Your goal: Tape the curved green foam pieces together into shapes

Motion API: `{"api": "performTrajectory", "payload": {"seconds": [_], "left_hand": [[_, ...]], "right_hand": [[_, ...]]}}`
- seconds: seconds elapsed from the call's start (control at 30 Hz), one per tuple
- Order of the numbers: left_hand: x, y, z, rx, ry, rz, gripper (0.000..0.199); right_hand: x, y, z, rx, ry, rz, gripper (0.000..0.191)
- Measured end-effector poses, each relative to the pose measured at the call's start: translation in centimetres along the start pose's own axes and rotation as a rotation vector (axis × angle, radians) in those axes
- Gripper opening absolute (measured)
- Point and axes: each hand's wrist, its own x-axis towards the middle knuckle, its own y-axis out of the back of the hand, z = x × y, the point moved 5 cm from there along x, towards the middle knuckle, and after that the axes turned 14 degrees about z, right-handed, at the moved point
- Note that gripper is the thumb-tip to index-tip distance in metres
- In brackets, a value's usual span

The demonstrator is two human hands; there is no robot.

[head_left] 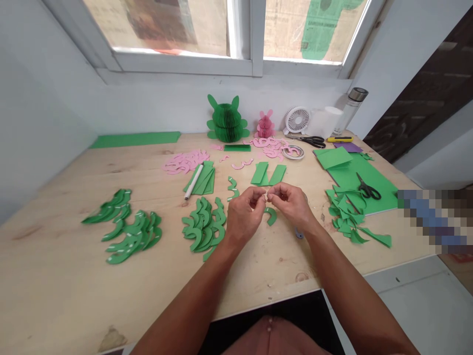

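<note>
Both hands meet over the middle of the wooden table, fingertips nearly touching. My left hand [246, 212] is pinched closed, and so is my right hand [290, 202]; a tiny pale bit shows between them, too small to name. Just below the fingertips lies a curved green paper piece [271, 217]. Beside my left hand are a heap of wavy green cutouts [203, 224] and a small wavy green strip [232, 187]. Part of a grey-blue tool [299, 233] shows under my right wrist, mostly hidden.
Farther left lie more green cutouts [138, 236]. A white marker [194, 181] rests on green cards. Pink cutouts [186, 161], a tape roll [293, 152] and a green paper figure [226, 123] are behind. Black scissors [368, 190] and green scraps [345, 212] lie right.
</note>
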Motion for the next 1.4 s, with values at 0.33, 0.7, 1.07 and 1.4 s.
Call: {"api": "performTrajectory", "payload": {"seconds": [0.33,0.7,1.07,1.4], "left_hand": [[0.1,-0.2,-0.6,-0.111,0.101,-0.017,0.010],[0.0,-0.5,-1.2,-0.183,0.177,-0.038,0.013],[0.0,-0.5,-1.2,-0.202,0.209,-0.058,0.013],[0.0,-0.6,-1.3,-0.233,0.251,-0.068,0.014]], "right_hand": [[0.0,0.0,0.0,-0.008,0.002,-0.003,0.012],[0.0,0.0,-0.2,-0.008,0.008,-0.001,0.015],[0.0,0.0,0.0,-0.012,0.005,0.002,0.014],[0.0,0.0,0.1,0.031,-0.018,-0.001,0.015]]}}
